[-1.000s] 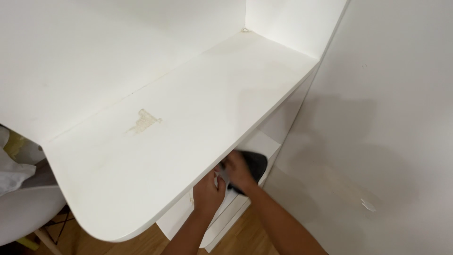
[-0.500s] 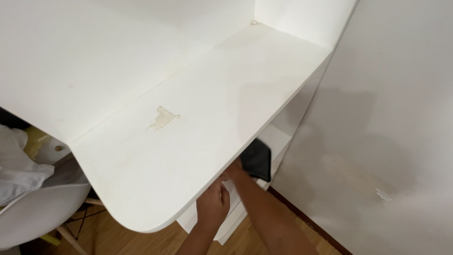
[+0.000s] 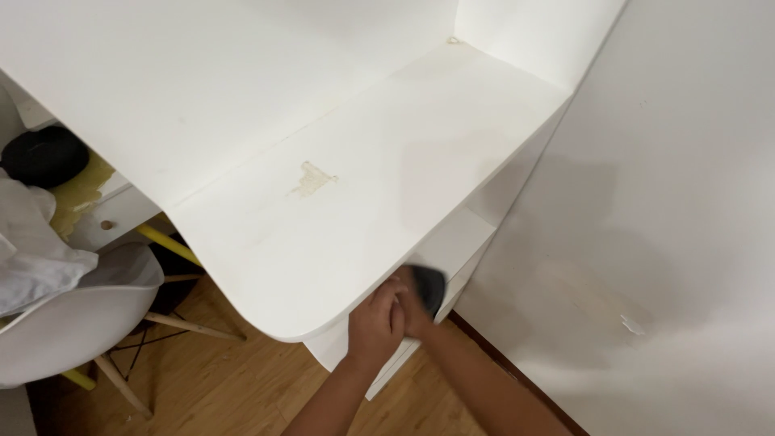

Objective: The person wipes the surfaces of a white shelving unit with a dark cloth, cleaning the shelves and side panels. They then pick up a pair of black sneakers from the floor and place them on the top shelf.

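Both my hands reach under the rounded front edge of a white upper shelf [image 3: 339,210], down to a lower white shelf [image 3: 460,242]. My right hand [image 3: 413,311] grips a small black object [image 3: 429,287], partly hidden by my fingers and the shelf edge. Beside it, my left hand [image 3: 373,324] is curled and pressed against the right hand. Whether the left hand holds anything is hidden.
A yellowish stain [image 3: 311,179] marks the upper shelf. A white wall [image 3: 670,202] with a chipped spot [image 3: 632,324] stands close on the right. At the left is a white chair [image 3: 73,323] with a white cloth [image 3: 36,250] on it, over a wooden floor [image 3: 226,379].
My view has shifted, so the chair and cloth show more. My hands have drawn closer together, and the black object sits further under the shelf edge.
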